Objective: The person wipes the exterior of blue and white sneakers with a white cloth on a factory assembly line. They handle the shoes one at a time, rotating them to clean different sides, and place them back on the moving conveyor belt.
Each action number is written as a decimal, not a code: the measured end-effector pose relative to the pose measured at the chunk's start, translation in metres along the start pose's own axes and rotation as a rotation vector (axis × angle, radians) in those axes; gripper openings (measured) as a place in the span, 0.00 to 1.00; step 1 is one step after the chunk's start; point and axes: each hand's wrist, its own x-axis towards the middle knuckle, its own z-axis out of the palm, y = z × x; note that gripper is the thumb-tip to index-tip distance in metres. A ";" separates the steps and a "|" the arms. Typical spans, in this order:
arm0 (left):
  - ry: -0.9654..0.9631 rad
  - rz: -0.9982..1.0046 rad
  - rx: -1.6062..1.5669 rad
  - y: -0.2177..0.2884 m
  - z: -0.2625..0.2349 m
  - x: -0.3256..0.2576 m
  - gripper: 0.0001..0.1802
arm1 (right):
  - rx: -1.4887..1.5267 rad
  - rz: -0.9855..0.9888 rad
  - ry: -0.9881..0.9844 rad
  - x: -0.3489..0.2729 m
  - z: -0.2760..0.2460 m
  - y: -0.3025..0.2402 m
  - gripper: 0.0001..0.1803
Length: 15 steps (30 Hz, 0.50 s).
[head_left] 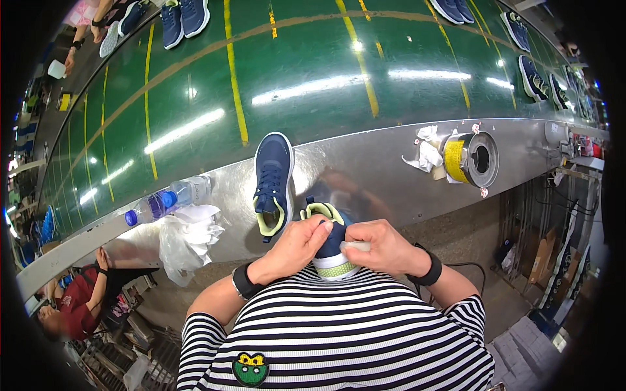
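Close to my body, a navy sneaker point(330, 242) with a pale green lining and white sole is held heel toward me. My left hand point(291, 251) grips it by the collar, thumb on the heel top. Closed fingers of my right hand point(386, 249) pinch a small whitish piece point(357, 246) against the side of the heel; whether it is cloth or an eraser I cannot tell. The matching navy sneaker point(274, 171) stands upright on the metal ledge, just beyond my left hand, toe pointing away. Much of the held shoe's front is hidden behind its heel and my hands.
A green conveyor belt point(300, 58) with yellow lines carries several navy shoes point(194, 16). On the metal ledge point(378, 156) are plastic bottles point(156, 203), white paper and a plastic bag point(182, 244), crumpled tissue point(427, 153) and a round tin point(479, 159). Other people work at left.
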 end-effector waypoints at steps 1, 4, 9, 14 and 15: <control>0.021 -0.007 -0.027 -0.001 0.001 -0.001 0.14 | -0.001 -0.009 0.088 -0.001 0.005 0.001 0.08; 0.020 0.016 -0.027 -0.002 -0.002 0.000 0.14 | 0.025 -0.011 0.276 -0.002 0.023 0.005 0.08; -0.009 0.031 -0.011 -0.003 0.002 -0.003 0.15 | 0.053 0.086 0.006 -0.005 0.003 0.004 0.10; -0.016 -0.012 -0.042 0.008 -0.007 0.003 0.15 | -0.001 -0.069 0.276 0.000 0.018 0.005 0.08; -0.069 0.006 -0.042 0.006 -0.003 -0.001 0.15 | 0.028 -0.065 0.442 0.005 0.027 0.016 0.09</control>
